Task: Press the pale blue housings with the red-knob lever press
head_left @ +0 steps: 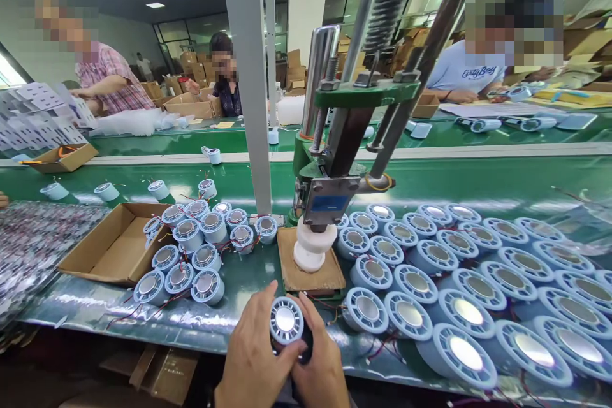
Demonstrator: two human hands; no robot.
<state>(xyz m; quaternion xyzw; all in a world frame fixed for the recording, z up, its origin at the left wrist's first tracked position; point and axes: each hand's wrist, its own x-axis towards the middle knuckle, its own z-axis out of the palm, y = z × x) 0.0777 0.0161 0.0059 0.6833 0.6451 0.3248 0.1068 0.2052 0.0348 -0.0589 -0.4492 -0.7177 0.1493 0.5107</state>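
Note:
A light-blue round motor housing [287,319] with a silver disc and slotted rim faces up between my two hands, at the table's front edge. My left hand [253,347] wraps its left side, the thumb along the near edge. On the other side my right hand [321,357] closes round it, partly over a dark piece whose kind I cannot make out. Just beyond my fingers stands a hand-lever press [329,194]. Its white round head [315,239] sits above a brown cardboard pad [313,277], apart from my hands.
Rows of similar blue housings [466,313] with thin wires fill the right side. More blue housings [188,234] cluster at left, beside an open cardboard box [112,245]. A grey post [251,76] rises behind. Co-workers [112,76] sit across the green conveyor belt [119,169].

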